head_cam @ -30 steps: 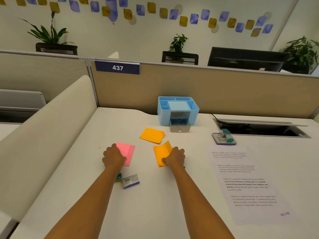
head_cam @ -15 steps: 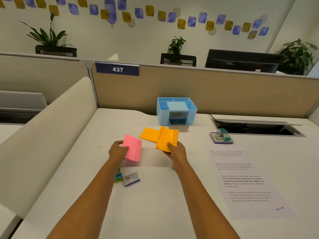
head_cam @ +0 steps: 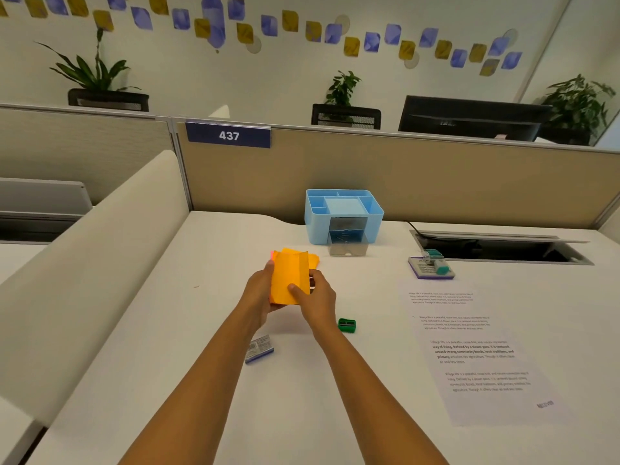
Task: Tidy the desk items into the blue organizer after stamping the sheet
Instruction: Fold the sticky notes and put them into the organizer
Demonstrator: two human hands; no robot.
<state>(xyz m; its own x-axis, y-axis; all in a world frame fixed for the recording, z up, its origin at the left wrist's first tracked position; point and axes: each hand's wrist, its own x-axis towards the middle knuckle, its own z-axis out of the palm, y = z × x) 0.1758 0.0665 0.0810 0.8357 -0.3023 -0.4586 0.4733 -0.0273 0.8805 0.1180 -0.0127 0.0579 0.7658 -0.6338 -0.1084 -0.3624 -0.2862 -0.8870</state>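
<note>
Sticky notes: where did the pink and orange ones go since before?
The left grip lifted the pink pad and the right grip the orange pad off the desk, pressing them together. The blue organizer, stamp and sheet stayed put.

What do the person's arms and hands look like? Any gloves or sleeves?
Both are bare. The left hand and right hand wear no gloves, and no ring, watch or band shows. The left forearm and right forearm are uncovered down to the picture's bottom edge; no sleeve or cuff comes into view.
</note>
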